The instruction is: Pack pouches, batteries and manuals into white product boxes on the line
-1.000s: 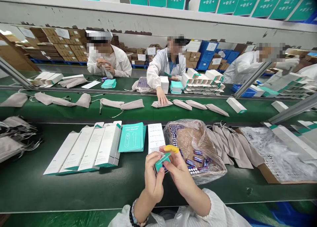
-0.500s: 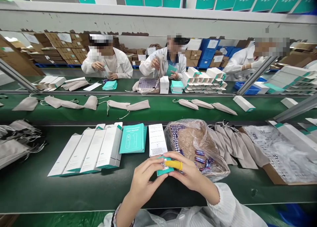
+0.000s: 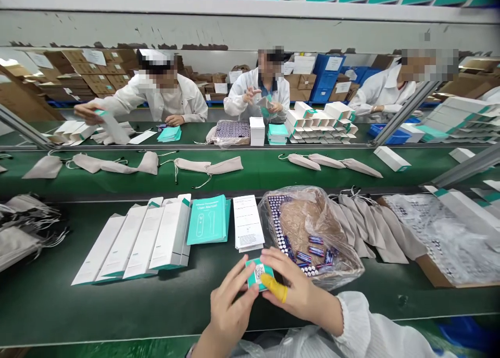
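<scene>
Between my two hands is a small carton, its teal end turned up toward me with a QR-code label on it. My left hand is closed on the carton's left side, thumb at the near edge. My right hand grips the right side, and a yellow finger cot lies against the teal end near the label. The rest of the carton is hidden under the end and my fingers. Just beyond it lie a stack of printed white sheets and teal user manuals.
White cartons lie in a row at left. A plastic-lined box of batteries stands right of my hands, beside grey drawstring pouches. Pouches lie along the green belt. Co-workers sit across from me.
The carton's end has tipped into view, showing the QR label, and my yellow-cotted finger has moved lower on it. Across the belt, the left co-worker has reached out sideways with a white carton.
</scene>
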Tool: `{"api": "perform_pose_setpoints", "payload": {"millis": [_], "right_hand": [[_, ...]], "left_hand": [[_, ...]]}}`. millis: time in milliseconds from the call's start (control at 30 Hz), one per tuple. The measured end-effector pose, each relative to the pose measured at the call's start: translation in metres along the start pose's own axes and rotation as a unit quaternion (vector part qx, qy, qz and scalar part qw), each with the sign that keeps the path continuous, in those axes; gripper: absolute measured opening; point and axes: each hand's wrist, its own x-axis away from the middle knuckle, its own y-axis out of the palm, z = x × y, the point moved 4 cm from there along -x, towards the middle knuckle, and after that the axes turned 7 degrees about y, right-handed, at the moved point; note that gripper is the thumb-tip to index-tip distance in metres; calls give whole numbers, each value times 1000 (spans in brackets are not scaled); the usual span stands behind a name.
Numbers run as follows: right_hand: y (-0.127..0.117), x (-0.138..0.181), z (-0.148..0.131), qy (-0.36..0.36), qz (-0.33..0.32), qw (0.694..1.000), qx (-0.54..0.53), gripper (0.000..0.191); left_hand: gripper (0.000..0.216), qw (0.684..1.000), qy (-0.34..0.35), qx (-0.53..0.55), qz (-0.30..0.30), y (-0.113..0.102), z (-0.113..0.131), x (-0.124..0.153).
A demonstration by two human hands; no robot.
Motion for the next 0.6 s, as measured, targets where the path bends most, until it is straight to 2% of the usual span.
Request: {"api": "perform_pose_setpoints", "payload": {"millis": [67, 133, 200, 233, 267, 300, 333, 367, 400, 433, 500, 600], "right_hand": [[1, -4, -4, 30, -17, 999, 11, 44], [-4, -11, -13, 13, -86, 994, 61, 32], [-22, -23, -15, -5, -135, 987, 85, 24], [-37, -33, -9, 7, -109, 992, 67, 25], [-57, -45, 2, 37, -35, 998, 31, 28], [-78, -59, 21, 89, 69, 993, -22, 33], [-99, -72, 45, 150, 198, 966, -77, 39], [-114, -85, 73, 223, 318, 913, -127, 42], [-119, -100, 104, 324, 358, 858, -176, 46], [-119, -119, 130, 378, 345, 837, -191, 50], [-109, -156, 174, 449, 303, 814, -211, 37], [-89, -185, 215, 538, 241, 778, -218, 29]], "left_hand": [[63, 1000, 1, 18, 5, 4, -5, 8], [51, 999, -12, 39, -18, 1, -11, 7], [42, 999, -32, 20, -22, -10, -22, -2], [41, 999, -52, -12, -8, -19, -31, -7], [42, 995, -82, -54, 13, -28, -43, -13], [43, 987, -118, -101, 35, -37, -57, -19], [44, 976, -155, -148, 45, -44, -72, -24], [46, 961, -192, -197, 36, -48, -88, -28], [49, 943, -225, -245, 11, -49, -104, -31], [52, 923, -250, -292, -22, -48, -119, -33], [61, 886, -286, -359, -74, -43, -143, -33], [61, 866, -302, -389, -88, -36, -158, -30]]}}
